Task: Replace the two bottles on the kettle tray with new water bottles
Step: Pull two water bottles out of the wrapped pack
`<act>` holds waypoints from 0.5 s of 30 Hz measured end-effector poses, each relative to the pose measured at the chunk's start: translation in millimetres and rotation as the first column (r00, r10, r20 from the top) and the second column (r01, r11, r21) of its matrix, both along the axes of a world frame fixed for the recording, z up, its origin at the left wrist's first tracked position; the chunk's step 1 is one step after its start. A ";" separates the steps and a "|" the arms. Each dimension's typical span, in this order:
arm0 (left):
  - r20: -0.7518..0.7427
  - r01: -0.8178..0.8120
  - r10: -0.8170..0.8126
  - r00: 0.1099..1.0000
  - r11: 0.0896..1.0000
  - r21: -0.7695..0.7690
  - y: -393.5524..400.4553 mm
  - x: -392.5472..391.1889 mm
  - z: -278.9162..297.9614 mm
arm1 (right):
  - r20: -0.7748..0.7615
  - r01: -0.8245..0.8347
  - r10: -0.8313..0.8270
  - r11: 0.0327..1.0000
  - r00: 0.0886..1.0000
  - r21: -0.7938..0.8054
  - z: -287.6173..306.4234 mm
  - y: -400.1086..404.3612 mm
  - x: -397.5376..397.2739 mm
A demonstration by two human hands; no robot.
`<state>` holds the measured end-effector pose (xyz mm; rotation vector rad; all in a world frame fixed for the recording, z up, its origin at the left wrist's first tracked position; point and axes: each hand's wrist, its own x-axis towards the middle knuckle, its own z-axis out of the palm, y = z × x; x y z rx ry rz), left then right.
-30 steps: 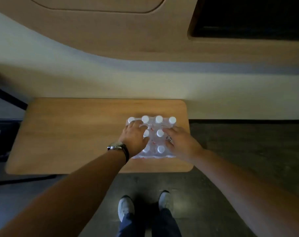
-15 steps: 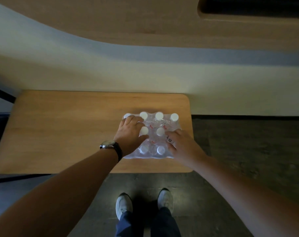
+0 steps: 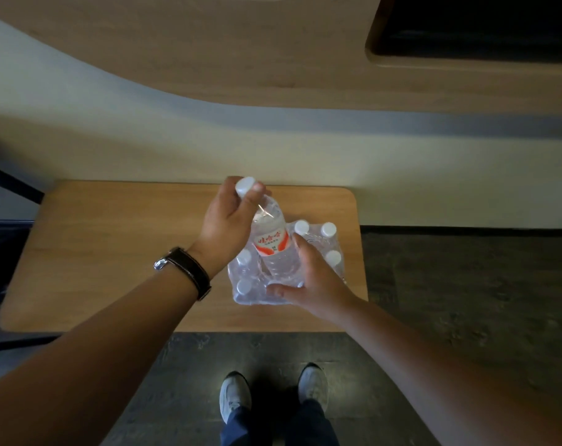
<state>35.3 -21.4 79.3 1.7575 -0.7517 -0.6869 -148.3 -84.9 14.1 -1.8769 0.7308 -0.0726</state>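
Note:
A shrink-wrapped pack of water bottles [image 3: 324, 252] with white caps sits on the right part of a wooden table [image 3: 119, 252]. My left hand [image 3: 226, 225] grips the neck of one clear water bottle [image 3: 270, 239] with a red and white label and holds it tilted above the pack, its base still at the wrap. My right hand [image 3: 308, 278] rests on the pack's near right side, fingers spread around the bottle's lower end, pressing the plastic wrap. No kettle tray is in view.
The table stands against a pale wall with a curved wooden panel [image 3: 273, 59] above. A dark opening [image 3: 472, 27] shows at the upper right. Dark floor lies to the right and near me, where my shoes [image 3: 273, 394] stand.
Both hands lay flat on the pack before. Now my left hand has pulled one bottle up out of the wrap while my right hand stays on the pack.

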 end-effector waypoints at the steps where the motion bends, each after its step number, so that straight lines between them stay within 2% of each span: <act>1: -0.099 -0.018 0.017 0.995 1.000 -0.006 -1.1 0.2 3.1 | 0.005 0.010 -0.010 1.000 1.000 -0.002 1.9 2.9 4.2; 3: -0.290 -0.040 0.029 0.957 0.999 -0.031 -1.6 -0.2 6.7 | 0.001 0.005 -0.005 1.000 1.000 -0.010 3.7 9.7 8.3; 7: -0.523 -0.091 0.069 0.850 0.996 -0.017 5.6 -3.2 -1.0 | 0.105 0.050 -0.067 0.986 0.992 0.157 5.0 26.2 5.5; 10: -0.731 -0.060 -0.011 0.682 0.996 -0.070 21.4 -14.8 -23.0 | 0.144 0.058 -0.106 0.950 0.984 0.307 7.5 37.5 9.5; 13: -0.838 -0.030 0.005 0.546 0.999 -0.014 34.7 -28.9 -40.8 | 0.116 0.014 -0.076 0.888 0.990 0.459 10.3 39.2 13.7; 14: -0.857 -0.043 0.023 0.514 0.999 0.001 37.5 -30.6 -44.3 | 0.041 -0.003 -0.015 0.913 0.999 0.408 11.2 34.9 12.7; 15: -0.873 -0.058 0.037 0.486 0.998 0.010 39.8 -30.4 -47.0 | -0.029 -0.018 0.027 0.962 0.999 0.273 8.3 27.3 9.8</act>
